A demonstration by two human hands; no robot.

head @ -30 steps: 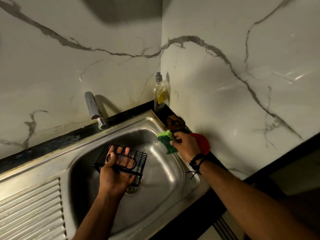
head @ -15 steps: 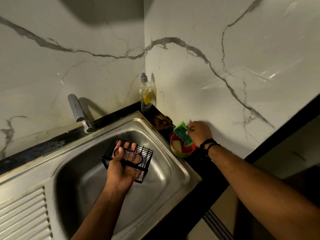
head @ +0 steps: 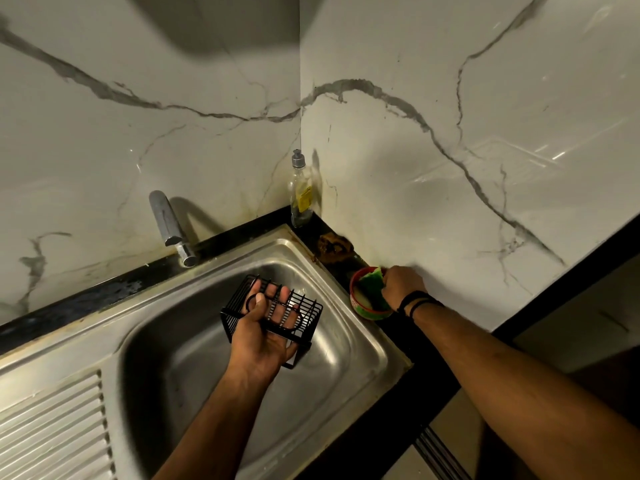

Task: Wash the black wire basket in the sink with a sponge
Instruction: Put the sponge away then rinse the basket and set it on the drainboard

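Over the steel sink (head: 346,344), the left hand (head: 258,336) grips the black wire basket (head: 277,311), fingers hooked through its bars. To its right, on the tabletop's edge, the right hand (head: 401,284) pinches the green sponge (head: 374,289) into a red soap tub (head: 363,311); scrubbing means carrying it leftward.

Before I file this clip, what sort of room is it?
Most likely a home kitchen: a stainless steel sink with a tap, and a dish soap bottle in the corner of marble-look walls.

bottle (head: 300,192) label yellow, print unreadable
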